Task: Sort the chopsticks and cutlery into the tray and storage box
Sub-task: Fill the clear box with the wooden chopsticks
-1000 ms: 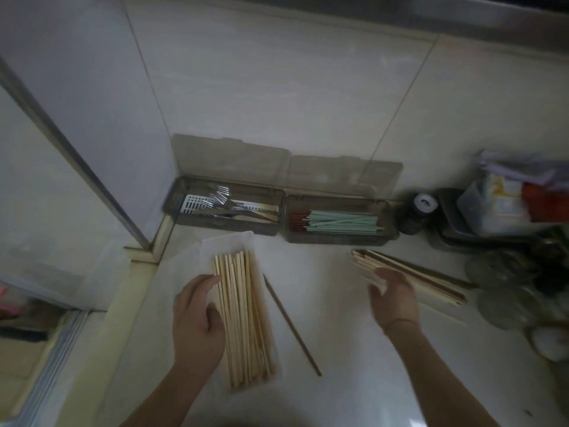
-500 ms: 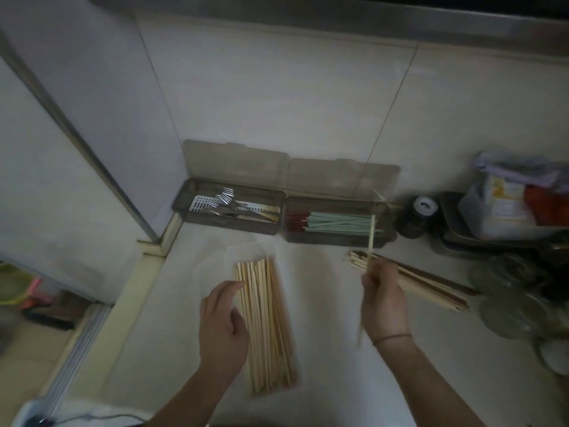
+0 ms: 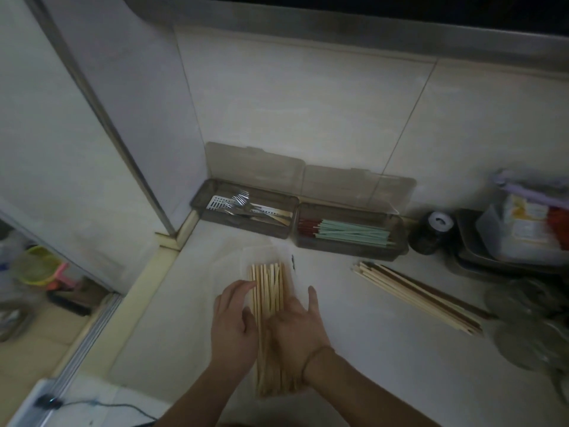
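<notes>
1. The left hand [image 3: 234, 325] lies flat and spread on the pale counter [image 3: 385, 349], its fingers against the left edge of a bundle of light wooden chopsticks [image 3: 268, 291]; it holds nothing.
2. That bundle lies lengthwise in a shallow clear tray [image 3: 261, 252] at the middle of the counter.
3. The right hand [image 3: 300, 329] rests palm down across the bundle's right side, fingers loosely spread, pressing on the sticks rather than gripping them.
4. At the back wall, a smoky storage box [image 3: 243, 223] with its lid up holds forks and other metal cutlery [image 3: 243, 204].
5. Just beside it, a second open box [image 3: 348, 251] holds green and red chopsticks [image 3: 351, 234].
6. Further right, a loose pile of wooden chopsticks [image 3: 415, 295] lies slantwise on the counter, well apart from both hands.
7. A dark jar [image 3: 431, 234] stands near the second box.
</notes>
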### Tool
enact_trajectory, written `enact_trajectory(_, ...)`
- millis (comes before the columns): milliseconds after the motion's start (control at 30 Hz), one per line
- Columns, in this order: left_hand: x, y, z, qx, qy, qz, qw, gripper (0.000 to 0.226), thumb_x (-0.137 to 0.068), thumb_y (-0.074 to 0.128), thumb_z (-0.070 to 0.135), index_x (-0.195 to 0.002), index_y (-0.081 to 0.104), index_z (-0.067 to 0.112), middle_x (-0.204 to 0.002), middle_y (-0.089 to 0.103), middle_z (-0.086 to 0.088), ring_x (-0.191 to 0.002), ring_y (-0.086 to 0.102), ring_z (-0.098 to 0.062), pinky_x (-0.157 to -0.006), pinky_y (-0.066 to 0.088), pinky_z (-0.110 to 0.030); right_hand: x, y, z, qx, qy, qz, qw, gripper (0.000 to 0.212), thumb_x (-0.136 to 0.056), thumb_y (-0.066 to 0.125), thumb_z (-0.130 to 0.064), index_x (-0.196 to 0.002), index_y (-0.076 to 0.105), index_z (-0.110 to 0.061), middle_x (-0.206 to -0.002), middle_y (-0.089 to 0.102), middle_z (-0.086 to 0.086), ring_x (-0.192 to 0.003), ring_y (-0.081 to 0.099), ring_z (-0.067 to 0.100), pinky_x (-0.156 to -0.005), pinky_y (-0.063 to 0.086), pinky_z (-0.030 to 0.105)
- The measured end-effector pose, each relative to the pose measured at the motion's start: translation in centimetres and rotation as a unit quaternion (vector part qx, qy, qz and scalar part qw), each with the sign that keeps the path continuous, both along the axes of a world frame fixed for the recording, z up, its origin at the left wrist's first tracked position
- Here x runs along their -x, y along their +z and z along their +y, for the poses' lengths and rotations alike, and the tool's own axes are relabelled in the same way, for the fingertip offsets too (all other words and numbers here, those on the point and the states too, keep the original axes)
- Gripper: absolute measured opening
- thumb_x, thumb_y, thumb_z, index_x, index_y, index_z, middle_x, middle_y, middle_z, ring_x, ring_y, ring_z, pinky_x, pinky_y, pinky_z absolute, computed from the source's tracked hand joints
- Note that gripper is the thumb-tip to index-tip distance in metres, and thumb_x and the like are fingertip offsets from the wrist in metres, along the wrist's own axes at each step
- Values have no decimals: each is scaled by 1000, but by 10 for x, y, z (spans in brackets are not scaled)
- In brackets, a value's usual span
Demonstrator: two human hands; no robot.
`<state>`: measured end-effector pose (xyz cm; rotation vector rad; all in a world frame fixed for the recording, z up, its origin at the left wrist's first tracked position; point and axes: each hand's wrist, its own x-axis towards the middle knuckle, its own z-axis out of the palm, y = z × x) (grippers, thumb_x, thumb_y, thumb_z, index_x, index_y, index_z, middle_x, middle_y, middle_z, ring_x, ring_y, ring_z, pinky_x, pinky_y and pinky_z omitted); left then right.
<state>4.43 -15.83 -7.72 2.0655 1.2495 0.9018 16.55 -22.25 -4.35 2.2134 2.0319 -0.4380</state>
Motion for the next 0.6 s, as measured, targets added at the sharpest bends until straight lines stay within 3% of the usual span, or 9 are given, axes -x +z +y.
enact_trajectory(67,0,0,-1,-6,-2,1,1000,51,-79,40,3,-122,57,22,-125,52,7,-114,42,-7,-94,39,-28,-10,-3,-8,-33,34,81,996,24,-88,49,-35,-101,66,-24,-110,64,-3,-129,32,20,-114,-3,60)
enact_trajectory(167,0,2,-2,-9,-4,5,1000,50,-79,40,4,-121,57,23,-123,49,12,-114,41,-6,-95,35,-21,-46,-15,-27,-213,35,213,953,19,-90,51,-31,-101,66,-26,-105,66,-8,-115,50,11,-110,32,41)
enact_trajectory(267,0,2,-3,-9,-11,-2,1000,50,-80,39,4,-121,56,25,-123,47,16,-114,42,-6,-94,37,-25,-113,-38,-55,-312,-87,138,936,23,-88,49,-26,-100,68,-20,-105,67,0,-102,60,23,-93,46,38)
enact_trajectory(333,0,1,-3,-9,-11,-7,1000,50,-80,39,5,-123,55,24,-124,49,13,-115,44,-10,-94,43,-34,-157,-49,-74,-267,-224,39,937,27,-82,48,-27,-97,69,-19,-102,66,6,-94,60,34,-81,50,40)
enact_trajectory(433,1,-3,-1,0,-1,-12,1000,51,-80,40,7,-127,53,22,-125,50,9,-118,45,-14,-95,47,-44,-195,-57,-95,-112,-390,-46,913,38,-80,60,-26,-117,63,-17,-118,58,13,-107,51,37,-88,46,43)
enact_trajectory(600,0,-3,-1,3,-4,-15,1000,51,-81,40,8,-129,52,23,-125,48,13,-116,43,-12,-94,47,-47,-204,-62,-106,-75,-399,-114,907,32,-85,60,-25,-115,64,-19,-116,62,11,-109,51,35,-87,41,43)
